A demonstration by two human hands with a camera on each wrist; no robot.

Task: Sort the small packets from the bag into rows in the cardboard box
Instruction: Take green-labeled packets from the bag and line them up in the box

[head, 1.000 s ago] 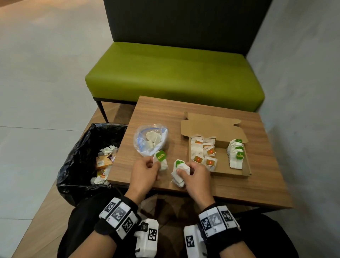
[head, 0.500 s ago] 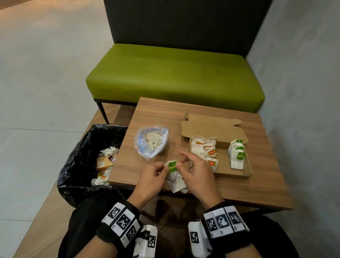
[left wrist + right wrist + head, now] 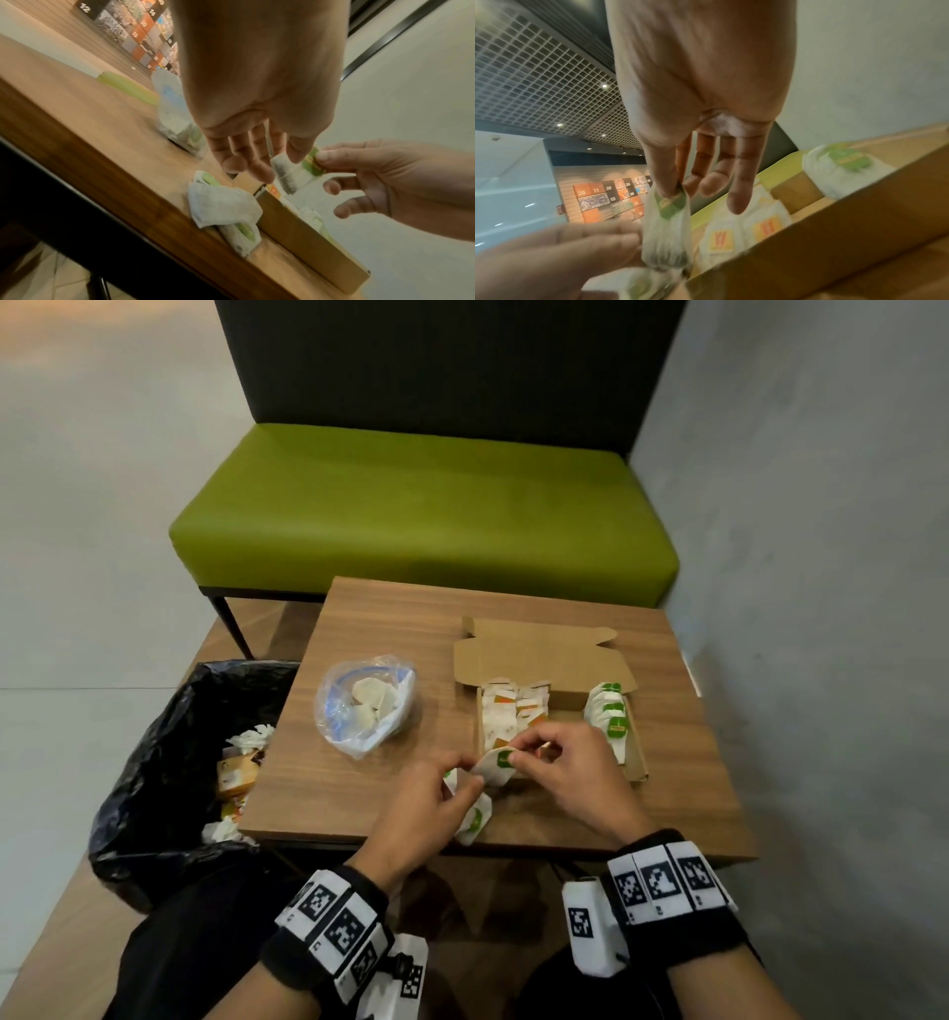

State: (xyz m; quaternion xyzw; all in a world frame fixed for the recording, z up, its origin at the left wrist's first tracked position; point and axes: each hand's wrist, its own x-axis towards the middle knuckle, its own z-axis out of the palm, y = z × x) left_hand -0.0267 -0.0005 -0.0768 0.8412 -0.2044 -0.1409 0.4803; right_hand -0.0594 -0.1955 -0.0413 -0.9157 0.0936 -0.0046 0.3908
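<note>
Both hands hold one white packet with a green label (image 3: 495, 765) (image 3: 291, 175) (image 3: 666, 223) just above the near left corner of the cardboard box (image 3: 638, 762). My right hand (image 3: 513, 759) (image 3: 677, 190) pinches its green label end. My left hand (image 3: 475, 777) (image 3: 277, 162) pinches the white end. A small pile of green-label packets (image 3: 475, 819) (image 3: 223, 205) lies on the table under my left hand. Inside the box, orange-label packets (image 3: 508, 711) (image 3: 766, 227) fill the left side and a row of green-label packets (image 3: 608, 711) stands on the right. The clear bag (image 3: 364, 706) sits left of the box.
A bin with a black liner (image 3: 169, 762) holding wrappers stands against the table's left side. A green bench (image 3: 421, 505) is behind the table, and a grey wall (image 3: 821, 608) runs along the right. The box's lid flap (image 3: 539, 654) lies open towards the bench.
My left hand left the spot by the bag and met the right hand at a green-label packet. Both then lifted it up and right, towards the box's near corner.
</note>
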